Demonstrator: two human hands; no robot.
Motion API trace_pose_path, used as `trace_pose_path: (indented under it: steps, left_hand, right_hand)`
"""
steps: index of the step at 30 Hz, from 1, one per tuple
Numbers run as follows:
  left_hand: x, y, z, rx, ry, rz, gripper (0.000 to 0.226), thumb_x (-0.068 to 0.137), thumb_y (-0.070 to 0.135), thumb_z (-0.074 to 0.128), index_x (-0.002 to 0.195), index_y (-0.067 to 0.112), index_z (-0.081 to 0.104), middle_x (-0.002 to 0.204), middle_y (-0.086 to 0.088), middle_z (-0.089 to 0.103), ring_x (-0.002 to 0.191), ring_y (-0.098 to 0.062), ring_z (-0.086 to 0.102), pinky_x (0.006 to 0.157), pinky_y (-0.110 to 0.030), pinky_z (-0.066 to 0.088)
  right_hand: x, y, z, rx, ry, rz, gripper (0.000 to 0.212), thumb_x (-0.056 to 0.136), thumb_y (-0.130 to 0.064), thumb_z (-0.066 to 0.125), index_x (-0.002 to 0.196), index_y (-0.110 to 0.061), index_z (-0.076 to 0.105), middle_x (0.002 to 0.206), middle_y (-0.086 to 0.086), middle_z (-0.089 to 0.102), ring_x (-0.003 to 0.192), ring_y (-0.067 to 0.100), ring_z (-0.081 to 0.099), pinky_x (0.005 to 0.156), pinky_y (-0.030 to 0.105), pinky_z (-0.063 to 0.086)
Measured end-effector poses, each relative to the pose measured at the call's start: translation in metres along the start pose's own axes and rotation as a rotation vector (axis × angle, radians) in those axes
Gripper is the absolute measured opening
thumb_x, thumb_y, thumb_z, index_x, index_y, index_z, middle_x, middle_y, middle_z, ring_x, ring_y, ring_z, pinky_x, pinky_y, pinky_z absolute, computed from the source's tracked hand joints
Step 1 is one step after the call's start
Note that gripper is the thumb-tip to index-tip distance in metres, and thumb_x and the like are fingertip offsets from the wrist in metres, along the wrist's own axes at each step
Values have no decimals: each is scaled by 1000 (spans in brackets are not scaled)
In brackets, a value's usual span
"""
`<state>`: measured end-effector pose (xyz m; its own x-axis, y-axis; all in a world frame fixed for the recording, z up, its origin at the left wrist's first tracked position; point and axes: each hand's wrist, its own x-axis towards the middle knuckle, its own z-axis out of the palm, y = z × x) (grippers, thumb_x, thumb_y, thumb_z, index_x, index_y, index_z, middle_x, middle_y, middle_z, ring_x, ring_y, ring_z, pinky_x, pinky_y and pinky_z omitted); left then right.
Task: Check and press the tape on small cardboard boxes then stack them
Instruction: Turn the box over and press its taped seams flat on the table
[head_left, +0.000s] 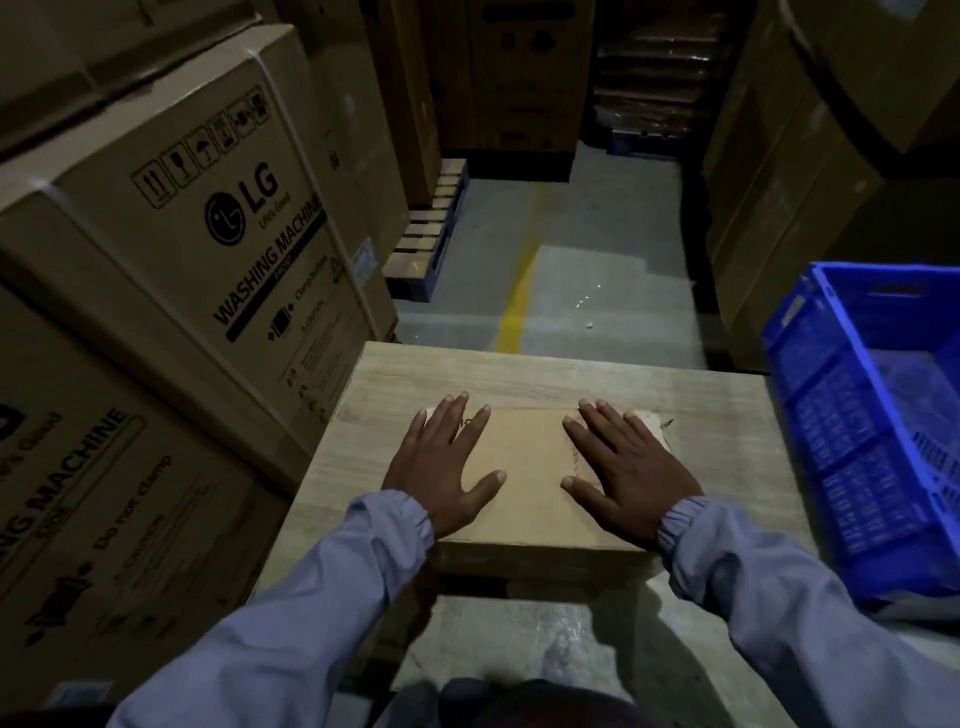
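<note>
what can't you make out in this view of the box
Head view only:
Tape on the small cardboard box: largely under the flat left hand and right hand.
Print on its top: covered by the left hand, too small.
Blue crate: cut by the right edge, inside dim.
Far cartons: too dark to read.

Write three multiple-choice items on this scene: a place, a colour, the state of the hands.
1. The small cardboard box lies: A on the wooden table; B on a shelf; C on a chair.
2. The plastic crate at the right is: A red; B blue; C green.
3. The left hand and right hand: A grip scissors; B hang idle; C press flat on the box top.
Answers: 1 A, the box sits on the table's wood-grain top. 2 B, its mesh walls are blue. 3 C, both lie spread flat on the lid.
</note>
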<state>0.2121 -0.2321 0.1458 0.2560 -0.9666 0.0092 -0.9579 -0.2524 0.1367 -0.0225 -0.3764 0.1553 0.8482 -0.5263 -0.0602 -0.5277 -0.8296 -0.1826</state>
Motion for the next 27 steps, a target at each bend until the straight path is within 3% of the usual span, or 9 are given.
trace_pose_path:
  steps: [5,9,11,13,15,18,22,24,27]
  left_hand:
    - [-21,3,-1,-247,101,-101,82,87,60,37,154,17,18,164,-5,-1,150,-21,0,120,-38,12]
    - [-50,7,12,-352,166,-180,81,87,57,40,151,9,27,162,-11,12,149,-25,13,118,-41,21]
    - [-57,11,20,-374,192,-248,81,88,56,40,151,6,27,161,-11,16,147,-26,18,117,-41,24]
    - [-57,15,21,-423,239,-315,80,87,52,43,151,8,26,160,-10,19,146,-25,22,115,-37,26]
    - [-53,17,19,-498,268,-417,79,87,46,51,152,10,25,160,-9,21,144,-25,27,113,-37,31]
    - [-49,17,16,-580,260,-530,71,89,35,59,149,14,30,149,-9,41,131,-27,45,106,-40,41]
    - [-49,16,11,-617,245,-501,67,83,42,50,144,16,39,130,-5,56,111,-23,57,94,-35,49]
    - [-49,16,10,-640,239,-508,67,85,41,51,144,13,41,133,-7,56,114,-24,57,98,-31,47]
    - [-49,25,9,-661,252,-532,62,92,22,61,147,5,37,149,-12,43,132,-25,45,106,-20,29]
  right_hand:
    - [-21,3,-13,140,90,193,80,92,-57,44,154,-17,13,162,4,-4,148,18,-7,122,39,5]
    - [-61,14,-2,340,143,305,81,90,-61,42,154,-20,12,162,5,7,146,14,-1,117,32,5]
    - [-75,11,13,481,104,353,80,88,-66,40,152,-26,16,158,4,25,145,17,21,118,39,23]
    - [-83,0,23,730,146,453,72,84,-69,40,145,-33,27,134,-7,51,117,3,53,93,24,48]
    - [-86,-9,28,899,229,562,80,73,-74,42,142,-34,36,118,-13,58,99,0,59,77,16,45]
    - [-87,-10,31,1037,259,628,80,69,-76,48,141,-40,42,113,-13,63,104,15,61,81,28,46]
    - [-88,-3,25,1068,206,657,76,73,-69,53,143,-46,37,121,-6,63,107,15,58,77,20,41]
    - [-90,-1,19,1063,194,670,69,79,-66,59,141,-48,36,125,-1,62,108,18,58,74,16,40]
    - [-93,0,5,1054,253,677,66,77,-68,60,136,-54,34,125,1,63,108,20,60,73,15,39]
